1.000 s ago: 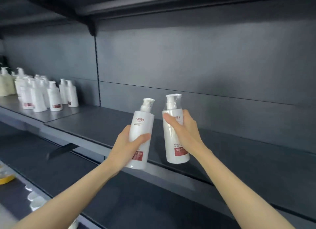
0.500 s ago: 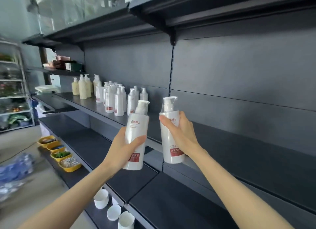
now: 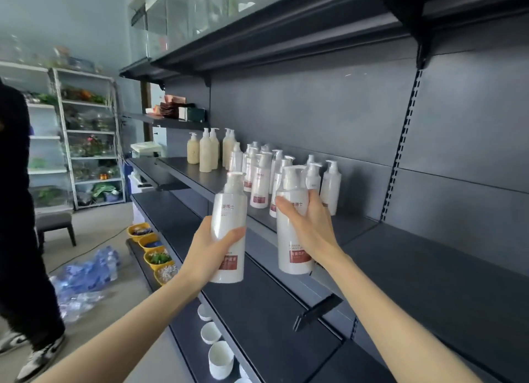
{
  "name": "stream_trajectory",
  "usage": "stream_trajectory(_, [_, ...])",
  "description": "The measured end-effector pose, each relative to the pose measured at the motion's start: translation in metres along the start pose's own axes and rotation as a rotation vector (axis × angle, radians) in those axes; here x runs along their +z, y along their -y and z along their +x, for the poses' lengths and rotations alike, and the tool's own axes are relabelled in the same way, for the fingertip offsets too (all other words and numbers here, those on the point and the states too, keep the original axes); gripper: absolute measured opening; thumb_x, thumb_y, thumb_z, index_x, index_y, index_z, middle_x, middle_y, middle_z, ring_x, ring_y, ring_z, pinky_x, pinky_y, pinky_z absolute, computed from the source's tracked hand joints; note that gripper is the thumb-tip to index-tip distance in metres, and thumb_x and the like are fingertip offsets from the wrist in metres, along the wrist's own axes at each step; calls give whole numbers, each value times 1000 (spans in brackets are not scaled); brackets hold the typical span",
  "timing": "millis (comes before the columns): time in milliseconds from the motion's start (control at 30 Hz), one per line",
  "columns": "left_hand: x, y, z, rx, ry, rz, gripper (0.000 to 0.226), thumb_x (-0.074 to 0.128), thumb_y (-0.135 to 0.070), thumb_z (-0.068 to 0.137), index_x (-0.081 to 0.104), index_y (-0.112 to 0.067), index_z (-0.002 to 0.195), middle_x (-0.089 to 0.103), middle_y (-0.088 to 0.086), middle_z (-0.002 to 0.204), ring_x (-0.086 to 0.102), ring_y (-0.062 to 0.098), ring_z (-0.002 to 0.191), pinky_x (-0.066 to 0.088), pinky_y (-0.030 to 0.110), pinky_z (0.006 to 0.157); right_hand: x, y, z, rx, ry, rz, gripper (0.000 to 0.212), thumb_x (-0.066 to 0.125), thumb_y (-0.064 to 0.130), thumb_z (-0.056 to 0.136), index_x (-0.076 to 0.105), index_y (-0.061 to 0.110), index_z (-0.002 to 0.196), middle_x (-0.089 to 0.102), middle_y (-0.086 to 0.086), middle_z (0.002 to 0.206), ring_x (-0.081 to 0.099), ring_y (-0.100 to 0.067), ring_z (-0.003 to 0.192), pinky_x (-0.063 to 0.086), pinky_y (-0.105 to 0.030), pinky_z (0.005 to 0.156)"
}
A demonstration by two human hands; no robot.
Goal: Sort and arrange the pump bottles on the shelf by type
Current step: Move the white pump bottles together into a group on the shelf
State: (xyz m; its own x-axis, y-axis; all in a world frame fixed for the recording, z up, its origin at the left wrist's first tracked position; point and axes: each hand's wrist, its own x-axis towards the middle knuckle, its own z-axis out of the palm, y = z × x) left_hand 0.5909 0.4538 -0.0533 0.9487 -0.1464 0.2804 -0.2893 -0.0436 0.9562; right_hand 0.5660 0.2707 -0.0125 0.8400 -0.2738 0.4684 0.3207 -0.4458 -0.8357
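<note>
My left hand (image 3: 210, 254) grips a white pump bottle with a red label (image 3: 229, 211), held upright in the air in front of the dark shelf (image 3: 400, 256). My right hand (image 3: 307, 228) grips a second white pump bottle with a red label (image 3: 290, 239), upright beside the first. Behind them on the shelf stands a cluster of several white red-labelled pump bottles (image 3: 260, 179). Further left on the same shelf stand several cream-coloured pump bottles (image 3: 206, 153).
A lower shelf (image 3: 257, 311) runs below, with white cups (image 3: 220, 359) and yellow bowls (image 3: 156, 258) along the bottom level. A person in dark clothes (image 3: 20, 239) stands at the left. Blue plastic (image 3: 86, 274) lies on the floor. A white rack (image 3: 86, 136) stands far back.
The view has swung left, bringing the bottle cluster closer behind my hands. Both hands keep hold of their bottles and have moved left along the shelf.
</note>
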Motion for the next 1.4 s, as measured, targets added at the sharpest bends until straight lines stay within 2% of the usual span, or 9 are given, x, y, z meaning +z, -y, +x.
stream_trajectory(67, [-20, 6, 31, -8, -28, -3, 38, 68, -44, 72, 47, -29, 101, 61, 4, 97, 63, 16, 82, 49, 26, 64, 27, -5, 27, 0, 11, -12, 44, 64, 50, 83, 49, 18, 109, 62, 9, 91, 61, -6, 84, 44, -22, 68])
stream_trajectory(267, [-76, 30, 130, 37, -32, 4, 30, 64, -29, 86, 45, -24, 109, 60, 4, 99, 62, 15, 84, 48, 25, 64, 108, -15, 105, -13, -7, -38, 43, 64, 50, 83, 47, 20, 110, 63, 10, 90, 61, -3, 81, 43, -22, 66])
stream_trajectory(633, [-148, 96, 309, 40, 231, 29, 32, 67, -29, 84, 46, -28, 109, 61, -1, 101, 61, 12, 89, 46, 23, 66, 232, -54, 218, 79, -219, -127, 51, 63, 52, 83, 39, 20, 114, 61, 10, 96, 60, -3, 86, 45, -23, 67])
stream_trajectory(767, [-140, 111, 364, 22, 327, -25, 37, 70, -28, 82, 51, -23, 113, 65, 1, 101, 64, 15, 90, 50, 27, 71, 248, -71, 245, 124, -275, -187, 49, 61, 49, 86, 37, 20, 117, 59, 12, 97, 57, 1, 86, 39, -16, 63])
stream_trajectory(867, [-128, 123, 397, 55, 412, -30, 37, 70, -24, 82, 50, -23, 113, 63, -2, 102, 62, 9, 92, 47, 22, 70, 253, -84, 271, 143, -335, -235, 47, 62, 46, 87, 38, 16, 115, 53, 17, 92, 54, 2, 83, 40, -16, 64])
stream_trajectory(967, [-114, 140, 426, 75, 450, -50, 39, 70, -23, 81, 48, -25, 113, 62, -5, 103, 61, 6, 94, 45, 21, 72, 258, -102, 297, 164, -362, -236, 56, 61, 47, 87, 35, 14, 123, 48, 24, 93, 50, 8, 85, 39, -18, 68])
stream_trajectory(1067, [-100, 154, 454, 87, 469, -59, 41, 70, -22, 81, 46, -26, 114, 61, -7, 105, 60, 5, 96, 46, 22, 75, 261, -123, 320, 170, -384, -266, 55, 61, 47, 87, 36, 15, 124, 46, 26, 93, 44, 14, 83, 34, -7, 63])
stream_trajectory(1233, [-77, 161, 505, 113, 521, -53, 43, 69, -22, 82, 43, -23, 116, 59, -9, 105, 59, 0, 95, 44, 16, 72, 265, -147, 356, 174, -431, -231, 59, 62, 46, 86, 34, 15, 127, 52, 24, 95, 53, 8, 89, 43, -25, 80])
stream_trajectory(1400, [-59, 176, 535, 109, 595, -92, 49, 70, -23, 82, 42, -24, 123, 60, -12, 111, 59, -1, 100, 45, 17, 76, 264, -167, 370, 163, -469, -257, 57, 64, 45, 84, 35, 19, 125, 54, 22, 98, 55, 6, 94, 43, -22, 79])
